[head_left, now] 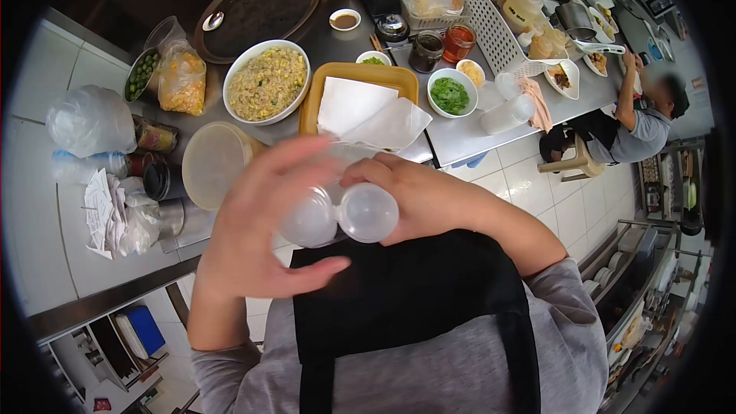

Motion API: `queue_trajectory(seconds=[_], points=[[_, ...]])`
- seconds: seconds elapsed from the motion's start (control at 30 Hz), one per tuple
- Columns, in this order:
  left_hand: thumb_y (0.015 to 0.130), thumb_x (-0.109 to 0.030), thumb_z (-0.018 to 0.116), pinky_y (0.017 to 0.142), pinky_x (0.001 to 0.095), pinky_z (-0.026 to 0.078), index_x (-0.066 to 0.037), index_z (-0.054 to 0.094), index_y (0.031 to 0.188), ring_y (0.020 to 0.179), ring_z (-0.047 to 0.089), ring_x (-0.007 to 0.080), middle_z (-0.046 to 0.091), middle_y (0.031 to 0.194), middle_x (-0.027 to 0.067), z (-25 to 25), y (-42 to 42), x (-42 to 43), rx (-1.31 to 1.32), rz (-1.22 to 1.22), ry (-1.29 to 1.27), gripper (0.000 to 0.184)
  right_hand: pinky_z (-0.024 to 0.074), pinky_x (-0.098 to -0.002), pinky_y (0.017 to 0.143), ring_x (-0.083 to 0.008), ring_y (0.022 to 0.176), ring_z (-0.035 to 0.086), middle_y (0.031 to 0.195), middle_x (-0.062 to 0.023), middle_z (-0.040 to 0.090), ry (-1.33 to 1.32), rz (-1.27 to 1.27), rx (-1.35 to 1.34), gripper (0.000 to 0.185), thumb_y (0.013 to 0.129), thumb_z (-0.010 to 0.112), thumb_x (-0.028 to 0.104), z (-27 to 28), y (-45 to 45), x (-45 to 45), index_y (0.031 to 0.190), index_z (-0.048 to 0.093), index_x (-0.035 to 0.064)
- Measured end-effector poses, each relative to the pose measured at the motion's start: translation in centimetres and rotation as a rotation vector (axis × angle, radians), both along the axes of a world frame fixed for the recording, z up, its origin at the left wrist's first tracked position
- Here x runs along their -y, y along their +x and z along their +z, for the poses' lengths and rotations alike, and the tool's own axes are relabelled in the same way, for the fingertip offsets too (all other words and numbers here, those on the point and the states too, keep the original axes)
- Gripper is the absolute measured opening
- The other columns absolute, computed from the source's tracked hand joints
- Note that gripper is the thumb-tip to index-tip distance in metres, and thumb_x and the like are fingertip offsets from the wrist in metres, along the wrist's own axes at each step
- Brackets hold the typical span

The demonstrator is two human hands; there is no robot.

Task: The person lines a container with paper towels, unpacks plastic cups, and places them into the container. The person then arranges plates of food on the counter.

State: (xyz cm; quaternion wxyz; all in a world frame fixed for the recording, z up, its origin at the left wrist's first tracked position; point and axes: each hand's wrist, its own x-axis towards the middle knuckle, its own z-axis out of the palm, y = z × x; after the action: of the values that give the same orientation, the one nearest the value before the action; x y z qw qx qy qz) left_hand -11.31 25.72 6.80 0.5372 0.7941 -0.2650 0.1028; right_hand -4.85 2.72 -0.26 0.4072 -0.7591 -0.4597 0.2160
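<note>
My right hand point(414, 192) is wrapped around clear plastic sauce cups point(368, 213), held in front of my black apron. Two round shapes show side by side, joined at the middle like a cup and its hinged lid; how many are stacked there I cannot tell. Close on the other side is my left hand point(261, 218), blurred by motion, its thumb and fingers spread apart around the cups' left side with nothing gripped. Just beyond the hands, white paper sheets point(356, 107) lie in a tan tray point(313, 100).
A bowl of fried rice point(268, 80), a bowl of chopped greens point(454, 96) and a round lidded tub point(215, 165) stand on the steel counter. More clear cups point(507, 113) lie near its right edge. A white basket point(491, 23) is behind. Another person point(644, 126) sits at right.
</note>
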Motion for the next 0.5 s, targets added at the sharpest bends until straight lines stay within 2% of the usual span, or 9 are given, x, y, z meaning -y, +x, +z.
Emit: queue_trajectory(seconds=[0.07, 0.1, 0.17, 0.27, 0.37, 0.43, 0.47, 0.5], points=[[0.056, -0.015, 0.083, 0.086, 0.0388, 0.050, -0.018, 0.044, 0.135, 0.106, 0.059, 0.0298, 0.051, 0.124, 0.0139, 2.6, 0.1, 2.5, 0.116, -0.103, 0.733, 0.088, 0.0454, -0.0416, 0.093, -0.0373, 0.104, 0.055, 0.113, -0.0150, 0.058, -0.020, 0.014, 0.012, 0.064, 0.063, 0.078, 0.016, 0.4, 0.1, -0.9, 0.119, 0.050, 0.0035], [0.056, -0.015, 0.083, 0.086, 0.0388, 0.050, -0.018, 0.044, 0.135, 0.106, 0.059, 0.0298, 0.051, 0.124, 0.0139, 2.7, -0.1, 3.1, 0.115, -0.095, 0.737, 0.088, 0.0453, -0.0417, 0.094, -0.0378, 0.103, 0.055, 0.114, -0.0160, 0.058, 0.027, 0.035, 0.012, 0.064, 0.063, 0.078, 0.016, 0.7, 0.2, -1.3, 0.120, 0.051, 0.0022], [0.055, -0.010, 0.078, 0.078, 0.0380, 0.052, -0.019, 0.052, 0.125, 0.096, 0.061, 0.0273, 0.052, 0.115, 0.0099, 2.7, -0.2, 4.0, -0.076, -0.019, 0.992, 0.075, 0.0452, -0.0418, 0.094, -0.0384, 0.103, 0.055, 0.116, -0.0169, 0.057, 0.080, 0.062, 0.020, 0.065, 0.064, 0.078, 0.016, 1.1, 0.5, -1.9, 0.121, 0.052, 0.0008], [0.059, -0.008, 0.077, 0.073, 0.0380, 0.052, -0.019, 0.051, 0.123, 0.087, 0.062, 0.0252, 0.051, 0.111, 0.0087, 1.7, -0.7, 5.1, 0.032, 0.128, 1.133, 0.070, 0.0450, -0.0412, 0.094, -0.0382, 0.104, 0.055, 0.119, -0.0176, 0.056, 0.065, 0.021, -0.010, 0.068, 0.062, 0.078, 0.014, 0.6, 0.6, -2.2, 0.124, 0.053, -0.0002], [0.061, -0.007, 0.076, 0.073, 0.0367, 0.053, -0.018, 0.050, 0.125, 0.086, 0.062, 0.0263, 0.050, 0.113, 0.0089, 1.5, 0.4, 4.2, -0.052, 0.066, 1.072, 0.070, 0.0468, -0.0385, 0.091, -0.0339, 0.105, 0.056, 0.119, -0.0153, 0.056, 0.237, -0.005, -0.019, 0.063, 0.062, 0.081, 0.015, -0.7, 0.9, -1.7, 0.117, 0.054, -0.0004], [0.063, -0.007, 0.076, 0.074, 0.0380, 0.052, -0.018, 0.049, 0.125, 0.088, 0.063, 0.0278, 0.050, 0.114, 0.0087, 0.7, 0.8, 3.2, -0.073, 0.038, 1.046, 0.068, 0.0486, -0.0348, 0.087, -0.0282, 0.102, 0.058, 0.113, -0.0118, 0.056, 0.243, -0.186, -0.467, 0.054, 0.065, 0.083, 0.017, -0.9, 0.7, -1.1, 0.109, 0.055, 0.0026], [0.066, -0.008, 0.075, 0.069, 0.0384, 0.052, -0.017, 0.049, 0.123, 0.082, 0.063, 0.0269, 0.050, 0.107, 0.0093, 0.1, 0.9, 2.8, -0.052, -0.017, 1.045, 0.063, 0.0492, -0.0327, 0.081, -0.0237, 0.094, 0.060, 0.108, -0.0090, 0.057, 0.441, -0.196, -0.514, 0.044, 0.072, 0.082, 0.019, -2.6, 0.4, -1.1, 0.103, 0.055, 0.0060], [0.068, -0.010, 0.073, 0.065, 0.0388, 0.051, -0.017, 0.050, 0.121, 0.076, 0.063, 0.0259, 0.050, 0.100, 0.0099, -0.3, 1.1, 2.6, -0.030, -0.070, 1.041, 0.059, 0.0492, -0.0327, 0.081, -0.0237, 0.094, 0.060, 0.108, -0.0090, 0.057, 0.448, -0.202, -0.516, 0.044, 0.072, 0.082, 0.019, -3.4, 0.5, -0.7, 0.103, 0.055, 0.0060]])
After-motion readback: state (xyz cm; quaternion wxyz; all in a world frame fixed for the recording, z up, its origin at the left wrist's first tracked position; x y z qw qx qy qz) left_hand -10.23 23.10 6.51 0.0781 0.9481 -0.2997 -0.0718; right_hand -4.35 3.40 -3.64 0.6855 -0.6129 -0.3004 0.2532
